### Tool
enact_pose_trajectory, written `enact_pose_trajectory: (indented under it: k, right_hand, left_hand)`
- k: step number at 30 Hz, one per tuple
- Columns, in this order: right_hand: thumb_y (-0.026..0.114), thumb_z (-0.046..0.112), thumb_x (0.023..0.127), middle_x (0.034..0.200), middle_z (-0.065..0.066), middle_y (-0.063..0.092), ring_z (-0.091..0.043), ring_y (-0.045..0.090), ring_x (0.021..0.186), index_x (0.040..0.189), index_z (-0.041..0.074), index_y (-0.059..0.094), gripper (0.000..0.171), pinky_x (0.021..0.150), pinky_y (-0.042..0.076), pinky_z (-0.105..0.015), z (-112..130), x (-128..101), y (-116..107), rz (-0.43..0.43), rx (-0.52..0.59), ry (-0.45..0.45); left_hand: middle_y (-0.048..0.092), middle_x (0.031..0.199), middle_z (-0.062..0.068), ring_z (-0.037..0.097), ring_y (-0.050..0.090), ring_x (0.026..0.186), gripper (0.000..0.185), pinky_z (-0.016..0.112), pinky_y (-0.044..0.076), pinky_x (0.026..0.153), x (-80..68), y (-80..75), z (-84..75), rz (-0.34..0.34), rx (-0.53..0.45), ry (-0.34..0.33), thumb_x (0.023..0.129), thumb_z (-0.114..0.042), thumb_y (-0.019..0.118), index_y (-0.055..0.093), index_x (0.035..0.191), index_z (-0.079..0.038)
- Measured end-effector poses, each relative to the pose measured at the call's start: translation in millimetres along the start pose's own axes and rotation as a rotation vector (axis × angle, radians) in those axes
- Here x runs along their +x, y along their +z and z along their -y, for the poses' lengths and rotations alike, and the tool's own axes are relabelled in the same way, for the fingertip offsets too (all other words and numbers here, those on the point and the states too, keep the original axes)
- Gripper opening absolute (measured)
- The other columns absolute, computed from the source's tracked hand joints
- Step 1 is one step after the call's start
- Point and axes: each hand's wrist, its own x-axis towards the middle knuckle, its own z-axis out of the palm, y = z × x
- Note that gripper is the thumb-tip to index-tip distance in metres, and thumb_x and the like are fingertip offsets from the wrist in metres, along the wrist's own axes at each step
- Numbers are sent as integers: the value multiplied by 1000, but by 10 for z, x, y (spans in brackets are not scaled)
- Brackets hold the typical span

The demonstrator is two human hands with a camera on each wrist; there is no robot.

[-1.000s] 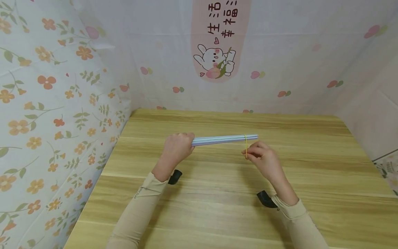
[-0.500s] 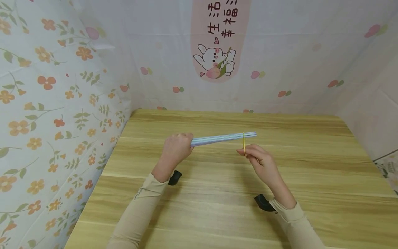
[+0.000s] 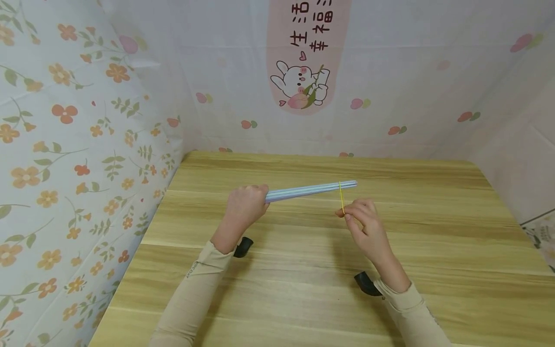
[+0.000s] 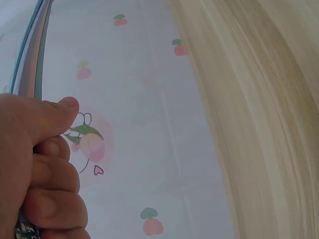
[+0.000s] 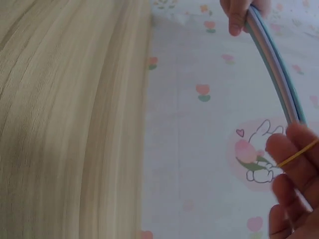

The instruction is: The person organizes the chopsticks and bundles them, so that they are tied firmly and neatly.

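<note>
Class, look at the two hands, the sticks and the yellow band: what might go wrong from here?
1. The yellow band crosses the bundle of sticks close to its free end, so it might slip off.
2. It runs straight to the right hand; losing it there may let it snap back.
3. Only the left hand grips the bundle, so sticks could shift.

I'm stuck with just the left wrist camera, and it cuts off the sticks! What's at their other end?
Observer: A yellow rubber band crosses the bundle of sticks near the end away from the left hand.
Operator: Ooh, is anybody holding the rubber band?
Observer: Yes, it runs down to the fingers of the right hand.
Operator: What colour are the person's sleeves?
Observer: Beige; the left sleeve reaches the wrist.
</note>
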Motion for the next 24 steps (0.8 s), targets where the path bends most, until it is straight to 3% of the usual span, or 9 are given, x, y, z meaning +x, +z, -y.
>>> enact_pose_trajectory:
  k: [2,4,6,8,12,14,17,20,24]
  right_hand:
    - [54,-7,91,79,-7,67,-8,51,85,95,2,70,19,73,38,-18,15,-5,-9,-5,-23,131]
    - [51,1,96,76,-7,68,2,46,65,102,1,67,17,54,35,-14,17,-4,-26,-2,-56,263]
    - [53,6,96,73,-8,69,4,36,47,103,1,63,13,41,29,-17,2,9,-47,11,-116,350]
    - [56,7,95,70,-9,69,1,26,39,100,2,60,8,36,24,-21,-14,22,-68,32,-164,393]
    - [66,1,86,68,-3,68,-7,50,49,89,4,62,6,49,39,-21,-26,40,-93,96,-269,323]
    - [71,-2,80,72,0,68,-11,60,63,85,6,67,10,58,45,-22,-26,40,-94,134,-278,234]
    - [76,-5,73,77,2,69,-13,62,76,87,7,74,19,67,48,-17,-39,40,-78,176,-205,65]
    - [76,-10,68,80,-1,71,-14,62,82,103,4,74,37,77,45,-9,-56,33,-38,171,-79,-64]
    - [70,-18,69,80,-6,71,-4,63,90,132,2,55,68,85,42,-8,-52,-3,32,123,37,-71]
  left_hand:
    - [50,51,1,8,28,45,24,23,24,37,-1,-2,0,-4,0,4,81,-17,73,56,66,-9]
    - [48,51,0,8,27,45,26,22,22,38,-1,0,-4,-8,4,10,81,-18,73,55,66,-9]
    - [46,50,0,8,27,45,27,22,21,38,-3,-4,-11,-13,9,16,81,-20,73,54,65,-9]
    - [46,50,-1,8,26,45,28,22,21,38,-2,-10,-18,-18,10,20,82,-20,73,53,65,-10]
    - [46,50,-1,8,26,45,28,22,20,38,-5,-10,-26,-27,7,24,81,-19,73,53,65,-10]
    - [47,50,-1,9,26,45,28,22,21,38,-9,-3,-25,-29,12,27,81,-20,74,53,64,-9]
    - [49,50,0,8,26,45,29,22,21,38,-14,6,-23,-30,35,32,81,-21,74,54,64,-10]
    - [49,50,0,8,26,45,29,22,22,38,-18,14,-22,-20,54,31,81,-23,74,54,63,-10]
    - [50,50,0,8,26,44,28,23,23,37,-14,20,-22,1,43,10,82,-20,72,55,63,-9]
